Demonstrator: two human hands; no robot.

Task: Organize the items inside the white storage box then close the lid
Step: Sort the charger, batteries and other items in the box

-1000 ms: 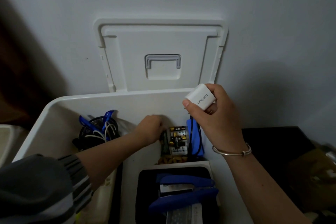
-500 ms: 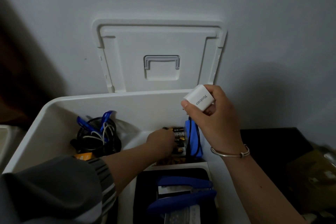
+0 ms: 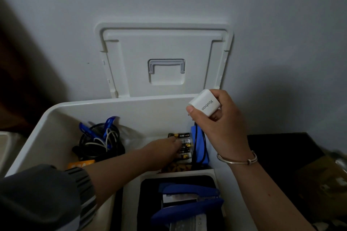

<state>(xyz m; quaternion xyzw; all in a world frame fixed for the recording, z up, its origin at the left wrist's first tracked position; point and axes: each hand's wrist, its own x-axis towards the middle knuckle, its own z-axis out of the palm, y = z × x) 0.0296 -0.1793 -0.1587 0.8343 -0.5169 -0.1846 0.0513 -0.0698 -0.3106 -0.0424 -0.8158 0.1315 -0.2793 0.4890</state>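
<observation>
**Charger held over the box, other hand down at the batteries**

The right hand (image 3: pixel 219 127) was raised above the far right corner of the white storage box (image 3: pixel 122 99). Its thumb and curled fingers gripped a white charger (image 3: pixel 203 103), and a bracelet (image 3: pixel 237 161) circled the wrist. Below and to the left of it, the left hand (image 3: pixel 164 148) reached deep into the box with its fingertips at a stack of batteries (image 3: pixel 185 145). Whether it pinched one or only touched them could not be told.

Directly under the right hand, just right of the batteries, stood a blue pack (image 3: pixel 201 148) with a black cable (image 3: pixel 195 142) running over it. A mesh cup (image 3: pixel 99 139) of pens and cords sat to the left of the left hand. Nearer the person, between the two forearms, an inner tray (image 3: pixel 178 173) held a blue stapler (image 3: pixel 187 199). Beyond both hands the lid (image 3: pixel 165 47) stood off the box, upright against the wall (image 3: pixel 262 24).
</observation>
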